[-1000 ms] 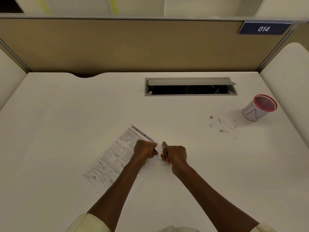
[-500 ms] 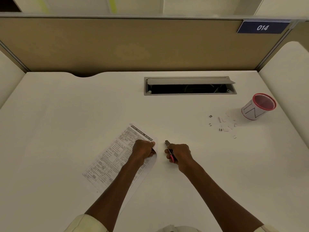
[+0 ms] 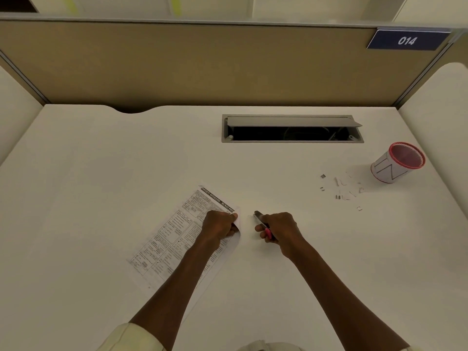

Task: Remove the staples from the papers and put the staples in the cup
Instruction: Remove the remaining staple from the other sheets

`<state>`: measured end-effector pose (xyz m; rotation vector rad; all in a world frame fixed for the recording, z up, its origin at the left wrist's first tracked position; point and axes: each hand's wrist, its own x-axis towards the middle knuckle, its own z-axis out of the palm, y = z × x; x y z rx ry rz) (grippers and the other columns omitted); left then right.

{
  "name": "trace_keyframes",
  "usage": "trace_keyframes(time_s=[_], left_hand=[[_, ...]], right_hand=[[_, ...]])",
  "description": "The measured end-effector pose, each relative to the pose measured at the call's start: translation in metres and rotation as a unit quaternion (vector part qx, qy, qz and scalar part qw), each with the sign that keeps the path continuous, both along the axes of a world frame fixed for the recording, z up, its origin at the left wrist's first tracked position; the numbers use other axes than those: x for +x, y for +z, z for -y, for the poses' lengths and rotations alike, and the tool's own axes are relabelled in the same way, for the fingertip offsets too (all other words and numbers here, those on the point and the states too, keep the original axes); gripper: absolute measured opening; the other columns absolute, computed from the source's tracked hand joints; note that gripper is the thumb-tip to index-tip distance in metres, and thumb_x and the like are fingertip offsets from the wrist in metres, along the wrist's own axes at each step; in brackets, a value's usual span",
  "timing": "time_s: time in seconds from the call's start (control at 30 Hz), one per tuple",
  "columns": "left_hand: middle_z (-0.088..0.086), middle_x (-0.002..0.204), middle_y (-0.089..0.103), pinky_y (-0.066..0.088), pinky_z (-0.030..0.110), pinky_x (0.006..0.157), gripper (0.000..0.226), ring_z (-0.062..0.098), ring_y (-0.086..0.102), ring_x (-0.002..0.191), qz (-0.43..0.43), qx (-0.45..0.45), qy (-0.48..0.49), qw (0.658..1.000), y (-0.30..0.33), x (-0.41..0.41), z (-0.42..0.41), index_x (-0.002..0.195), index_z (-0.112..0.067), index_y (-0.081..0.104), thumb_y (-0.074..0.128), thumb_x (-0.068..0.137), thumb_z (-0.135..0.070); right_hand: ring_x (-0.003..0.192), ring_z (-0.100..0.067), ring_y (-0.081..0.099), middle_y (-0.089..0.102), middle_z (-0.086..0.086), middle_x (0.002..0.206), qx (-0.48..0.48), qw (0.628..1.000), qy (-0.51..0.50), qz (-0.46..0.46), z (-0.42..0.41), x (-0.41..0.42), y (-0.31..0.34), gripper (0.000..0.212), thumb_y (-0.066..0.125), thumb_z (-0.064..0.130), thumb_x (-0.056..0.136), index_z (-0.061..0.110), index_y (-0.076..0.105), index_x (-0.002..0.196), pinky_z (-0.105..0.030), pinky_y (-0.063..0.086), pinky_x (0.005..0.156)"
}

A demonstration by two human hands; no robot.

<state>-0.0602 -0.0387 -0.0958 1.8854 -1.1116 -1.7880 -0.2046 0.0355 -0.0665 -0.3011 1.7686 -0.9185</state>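
Printed papers (image 3: 174, 234) lie tilted on the white desk (image 3: 101, 186), left of centre. My left hand (image 3: 219, 225) pinches their top right corner, which curls up. My right hand (image 3: 278, 228) grips a pink staple remover (image 3: 262, 222), its dark metal tip pointing up-left, a short gap to the right of the paper corner. A white cup with a red rim (image 3: 397, 162) stands at the far right. Several pulled staples (image 3: 340, 190) lie scattered on the desk just left of the cup.
An open grey cable hatch (image 3: 292, 128) is sunk into the desk behind my hands. A tan partition (image 3: 202, 64) with a blue "014" tag (image 3: 406, 40) closes off the back. White side panels stand at both desk edges.
My right hand with the staple remover has drawn away to the right from the paper corner. My left hand stays pinched on the corner.
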Motion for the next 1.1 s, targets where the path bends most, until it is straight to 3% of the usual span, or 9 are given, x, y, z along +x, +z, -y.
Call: trace_keyframes(time_s=[0.13,0.23,0.37,0.43,0.6,0.77,1.1], left_hand=[[0.019,0.083,0.068,0.060,0.032,0.064,0.017,0.023,0.064,0.066,-0.009,0.010,0.003,1.000,0.000,0.002,0.001,0.083,0.001,0.066,0.068,0.087,-0.016],[0.018,0.083,0.067,0.058,0.025,0.052,0.017,0.022,0.064,0.065,-0.019,0.016,0.008,1.000,0.001,0.003,0.000,0.084,0.002,0.066,0.069,0.087,-0.015],[0.019,0.085,0.067,0.054,0.022,0.045,0.026,0.022,0.063,0.065,-0.029,0.024,0.016,0.999,0.001,0.004,-0.001,0.094,0.009,0.067,0.070,0.086,-0.015],[0.018,0.084,0.066,0.052,0.020,0.042,0.024,0.021,0.062,0.063,-0.035,0.026,0.019,0.999,0.002,0.005,-0.001,0.093,0.009,0.067,0.070,0.086,-0.014],[0.015,0.079,0.067,0.058,0.025,0.052,0.014,0.019,0.063,0.062,-0.051,0.036,0.023,0.998,0.003,0.007,0.000,0.083,0.000,0.068,0.069,0.086,-0.014],[0.013,0.077,0.069,0.059,0.026,0.056,0.012,0.018,0.065,0.062,-0.056,0.032,0.024,0.998,0.003,0.009,-0.001,0.081,-0.004,0.070,0.069,0.087,-0.015],[0.011,0.073,0.070,0.060,0.029,0.062,0.012,0.015,0.066,0.057,-0.057,0.021,0.019,0.998,0.011,0.014,-0.004,0.079,-0.007,0.070,0.069,0.087,-0.015]], right_hand=[[0.060,-0.021,0.058,0.071,-0.011,0.083,-0.030,0.998,-0.002,-0.048,0.009,-0.010,-0.001,0.025,0.048,0.027,0.096,0.011,0.065,0.088,-0.031,0.048,0.057],[0.062,-0.021,0.053,0.064,-0.007,0.075,-0.043,0.993,-0.004,-0.113,0.029,-0.023,-0.006,0.025,0.045,0.022,0.095,0.013,0.061,0.078,-0.032,0.045,0.060],[0.056,-0.020,0.041,0.048,-0.006,0.062,-0.036,0.970,0.055,-0.235,0.061,-0.039,-0.016,0.024,0.041,0.009,0.087,0.011,0.047,0.064,-0.028,0.031,0.052],[0.057,-0.022,0.048,0.053,-0.007,0.063,-0.033,0.958,0.062,-0.278,0.076,-0.045,-0.021,0.025,0.046,0.011,0.087,0.009,0.047,0.063,-0.026,0.031,0.048],[0.073,-0.028,0.058,0.059,-0.014,0.082,-0.035,0.907,0.072,-0.414,0.103,-0.050,-0.031,0.013,0.051,0.011,0.084,0.002,0.056,0.076,-0.024,0.035,0.055],[0.081,-0.034,0.063,0.060,-0.021,0.095,-0.041,0.835,0.124,-0.535,0.115,-0.047,-0.028,0.024,0.044,0.009,0.095,-0.004,0.060,0.105,-0.033,0.046,0.064],[0.086,-0.034,0.061,0.061,-0.021,0.097,-0.017,0.784,0.168,-0.597,0.118,-0.045,-0.031,0.033,0.033,0.015,0.104,-0.004,0.059,0.111,-0.034,0.046,0.062]])
